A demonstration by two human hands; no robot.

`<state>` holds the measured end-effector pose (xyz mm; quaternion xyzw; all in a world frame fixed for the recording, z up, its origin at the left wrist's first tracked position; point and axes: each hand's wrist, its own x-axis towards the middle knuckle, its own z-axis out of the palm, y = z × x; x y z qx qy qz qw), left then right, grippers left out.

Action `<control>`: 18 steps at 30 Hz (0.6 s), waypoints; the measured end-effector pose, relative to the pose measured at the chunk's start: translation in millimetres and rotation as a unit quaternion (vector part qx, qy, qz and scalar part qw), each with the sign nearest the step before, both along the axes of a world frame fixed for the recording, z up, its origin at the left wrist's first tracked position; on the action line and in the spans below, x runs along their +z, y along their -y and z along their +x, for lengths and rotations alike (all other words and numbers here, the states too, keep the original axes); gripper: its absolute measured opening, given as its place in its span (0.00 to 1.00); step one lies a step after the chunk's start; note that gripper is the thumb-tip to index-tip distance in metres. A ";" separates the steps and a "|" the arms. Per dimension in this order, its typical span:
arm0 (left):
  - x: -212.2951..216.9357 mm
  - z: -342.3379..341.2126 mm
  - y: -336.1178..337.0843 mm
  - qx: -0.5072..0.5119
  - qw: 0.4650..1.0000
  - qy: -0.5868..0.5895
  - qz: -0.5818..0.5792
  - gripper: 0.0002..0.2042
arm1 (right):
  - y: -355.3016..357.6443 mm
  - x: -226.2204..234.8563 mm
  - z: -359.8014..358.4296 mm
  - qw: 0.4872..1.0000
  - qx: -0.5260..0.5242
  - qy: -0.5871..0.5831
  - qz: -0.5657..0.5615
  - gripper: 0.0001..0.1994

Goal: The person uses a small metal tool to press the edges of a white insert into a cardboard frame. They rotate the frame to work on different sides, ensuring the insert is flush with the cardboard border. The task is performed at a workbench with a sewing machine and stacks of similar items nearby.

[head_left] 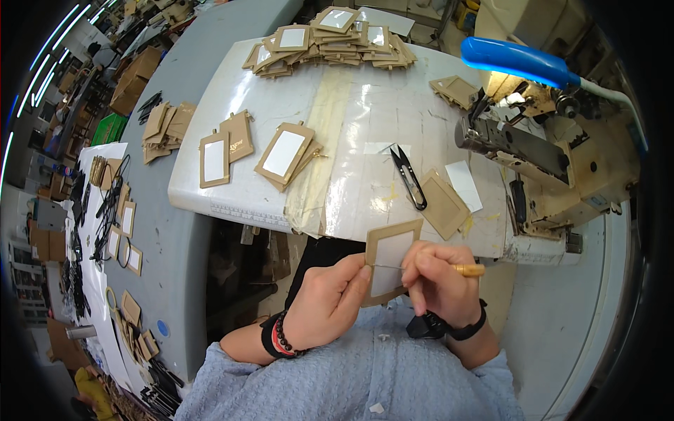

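Note:
A tan card holder (394, 230) with a pale window is tilted upright above my lap, just off the table's front edge. My left hand (324, 300) is closed on its left edge, thumb and fingers pinching it. In my closed right hand (444, 279) is an awl with a wooden handle (469, 270). Its thin metal shaft crosses the window, and the tip meets the inner border beside my left thumb. Beyond my hands lie black thread snips (407, 179), a flat tan holder (441, 203) and a white card (463, 184).
A heap of tan card holders (333, 45) covers the table's far edge; smaller stacks (284, 151) lie at left. A sewing machine (554, 161) stands at right below a blue-handled lamp (516, 62). The grey side table (186, 105) carries more holders and black cords.

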<state>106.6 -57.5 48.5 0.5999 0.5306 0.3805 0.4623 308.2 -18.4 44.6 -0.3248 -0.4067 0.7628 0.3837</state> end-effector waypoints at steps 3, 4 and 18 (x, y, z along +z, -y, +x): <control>-5.6 -4.0 0.4 -0.017 0.999 0.032 -0.041 0.09 | -6.3 0.3 1.1 0.997 0.026 -0.019 -0.064 0.16; -7.2 -4.8 0.3 -0.020 0.997 0.047 -0.057 0.10 | -5.5 0.3 0.2 0.999 0.018 -0.007 -0.044 0.15; -12.7 11.1 -8.8 0.079 0.947 0.285 -0.126 0.10 | 18.7 -7.2 -24.4 0.751 -0.149 0.277 0.580 0.13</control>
